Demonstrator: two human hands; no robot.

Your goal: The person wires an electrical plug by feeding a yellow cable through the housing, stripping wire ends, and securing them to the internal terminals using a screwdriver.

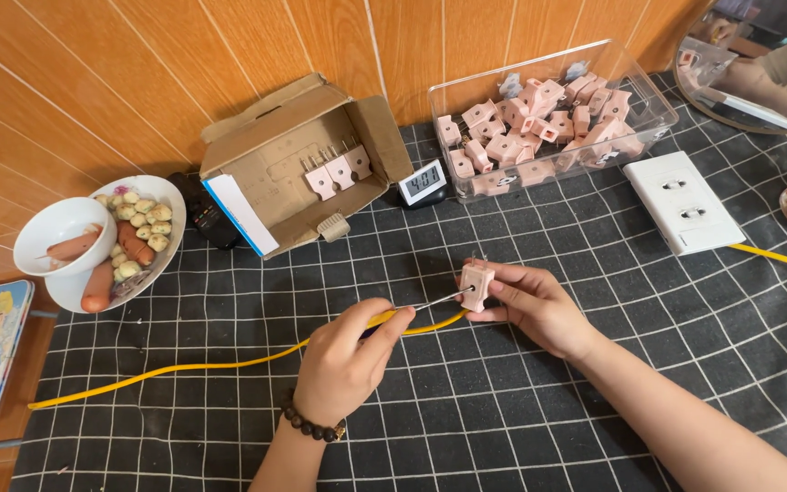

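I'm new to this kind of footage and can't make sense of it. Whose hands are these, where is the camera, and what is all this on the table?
There is no machine here: a person wears a camera on the head, so you look down at their own two bare hands. The left hand, with a bead bracelet, holds a yellow-handled screwdriver, its tip at a small pink plug that the right hand grips. A yellow cable runs across the black checked cloth. Behind stand a clear bin of pink plugs, an open cardboard box with a few more, a small digital clock, a white socket strip and a plate of snacks.
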